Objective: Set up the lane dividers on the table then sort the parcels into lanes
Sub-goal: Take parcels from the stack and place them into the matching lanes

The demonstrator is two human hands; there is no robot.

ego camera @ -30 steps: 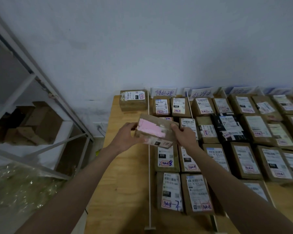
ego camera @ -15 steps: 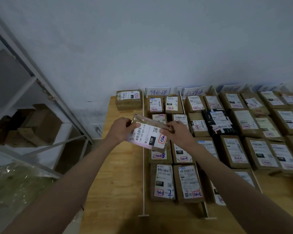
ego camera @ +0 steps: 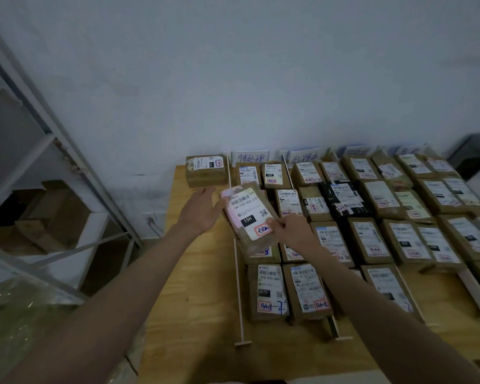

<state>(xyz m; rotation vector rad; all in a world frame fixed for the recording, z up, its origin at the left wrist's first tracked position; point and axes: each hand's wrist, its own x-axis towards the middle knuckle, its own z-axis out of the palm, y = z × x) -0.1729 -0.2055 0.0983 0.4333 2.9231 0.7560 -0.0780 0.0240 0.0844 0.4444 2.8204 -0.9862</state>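
A brown parcel point(ego camera: 248, 214) with a white label marked 15H and a red stamp is held tilted above the first lane. My right hand point(ego camera: 291, 230) pinches its near right corner. My left hand point(ego camera: 201, 210) lies with straight fingers along the parcel's left side. Thin white lane dividers point(ego camera: 239, 286) run front to back on the wooden table point(ego camera: 194, 314). Several labelled parcels fill the lanes, such as one marked 070 point(ego camera: 268, 292). One parcel point(ego camera: 205, 169) sits alone left of the first divider, at the back.
Handwritten paper signs point(ego camera: 250, 157) stand against the white wall behind the lanes. A metal shelf frame point(ego camera: 67, 151) with cardboard boxes point(ego camera: 53, 217) stands to the left. Bubble wrap point(ego camera: 17, 314) lies low on the left. Bare wood lies left of the first divider.
The parcel has been turned over from its pink side to its label side and tilted more upright. My left hand has loosened from gripping its edge to lying flat beside it.
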